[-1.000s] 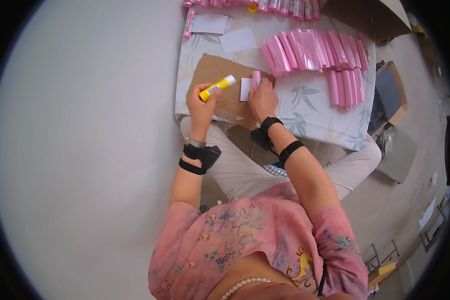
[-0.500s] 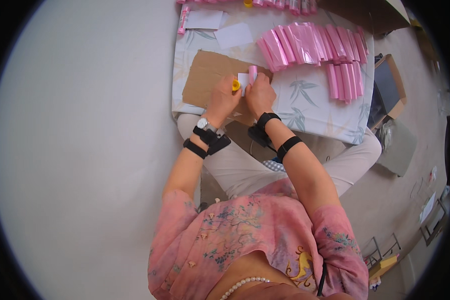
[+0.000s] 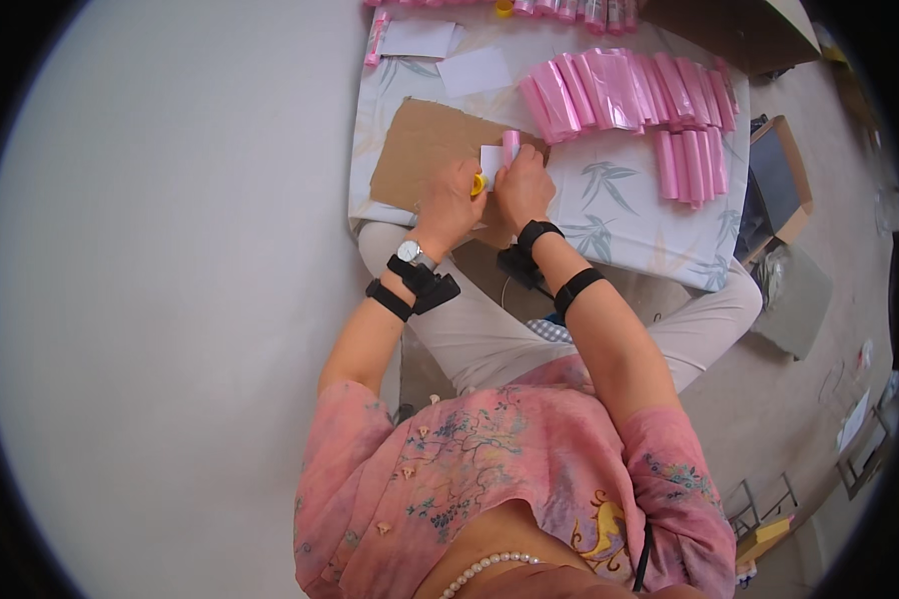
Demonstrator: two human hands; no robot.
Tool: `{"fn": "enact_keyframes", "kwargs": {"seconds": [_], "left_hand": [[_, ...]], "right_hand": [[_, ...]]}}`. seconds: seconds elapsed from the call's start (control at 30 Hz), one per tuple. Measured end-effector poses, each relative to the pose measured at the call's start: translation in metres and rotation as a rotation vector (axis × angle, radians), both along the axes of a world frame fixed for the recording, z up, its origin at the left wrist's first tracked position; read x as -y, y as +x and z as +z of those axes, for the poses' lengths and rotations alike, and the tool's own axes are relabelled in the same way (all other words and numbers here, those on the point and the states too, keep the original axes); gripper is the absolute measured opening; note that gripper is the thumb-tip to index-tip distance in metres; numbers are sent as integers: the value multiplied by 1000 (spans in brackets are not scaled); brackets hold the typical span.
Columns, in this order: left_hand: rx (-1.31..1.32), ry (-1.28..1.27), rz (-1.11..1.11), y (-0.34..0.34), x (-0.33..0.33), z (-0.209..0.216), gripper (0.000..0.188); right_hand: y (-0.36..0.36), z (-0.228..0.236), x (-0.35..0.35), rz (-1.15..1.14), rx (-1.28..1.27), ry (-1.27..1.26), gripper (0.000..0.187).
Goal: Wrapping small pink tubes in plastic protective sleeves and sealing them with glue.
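My left hand (image 3: 451,205) is closed on a small yellow ring-shaped thing (image 3: 477,186), which looks like a roll of tape. Close beside it, my right hand (image 3: 523,194) grips a pink roll (image 3: 510,146) whose far end sticks out beyond the fingers. A white paper slip (image 3: 490,160) lies against the roll, between the two hands. Both hands are over a brown cardboard sheet (image 3: 415,150) at the near side of the table. My fingers hide the near part of the roll.
Many pink rolls (image 3: 609,95) lie in rows at the right of the table (image 3: 609,190), with more along the far edge. White papers (image 3: 473,72) lie at the far left, and another yellow ring (image 3: 504,8) is beyond them. Open cardboard boxes (image 3: 794,165) stand off the right side.
The yellow ring in my left hand has shifted slightly nearer to me and turned a little. My right hand keeps its grip on the pink roll. The whole view has shifted slightly.
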State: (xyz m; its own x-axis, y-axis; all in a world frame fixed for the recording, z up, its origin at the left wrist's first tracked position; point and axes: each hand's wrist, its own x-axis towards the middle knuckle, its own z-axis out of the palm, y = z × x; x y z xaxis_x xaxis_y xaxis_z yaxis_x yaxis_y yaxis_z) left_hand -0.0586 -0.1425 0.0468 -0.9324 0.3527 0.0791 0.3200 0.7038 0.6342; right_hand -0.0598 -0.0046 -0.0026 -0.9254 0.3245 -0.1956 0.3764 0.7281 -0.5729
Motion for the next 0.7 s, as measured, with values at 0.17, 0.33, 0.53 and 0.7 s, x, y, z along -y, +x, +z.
{"fn": "enact_keyframes", "kwargs": {"seconds": [0.17, 0.33, 0.53, 0.7], "left_hand": [[194, 34, 145, 15, 15, 10, 26], [543, 1233, 634, -5, 73, 2, 38], [756, 1903, 264, -42, 86, -1, 49], [437, 1351, 408, -102, 61, -22, 45]], "right_hand": [[1, -3, -3, -9, 30, 1, 31], [1, 1, -1, 13, 32, -19, 33], [2, 3, -6, 12, 9, -36, 34], [4, 1, -11, 14, -28, -50, 33]]}}
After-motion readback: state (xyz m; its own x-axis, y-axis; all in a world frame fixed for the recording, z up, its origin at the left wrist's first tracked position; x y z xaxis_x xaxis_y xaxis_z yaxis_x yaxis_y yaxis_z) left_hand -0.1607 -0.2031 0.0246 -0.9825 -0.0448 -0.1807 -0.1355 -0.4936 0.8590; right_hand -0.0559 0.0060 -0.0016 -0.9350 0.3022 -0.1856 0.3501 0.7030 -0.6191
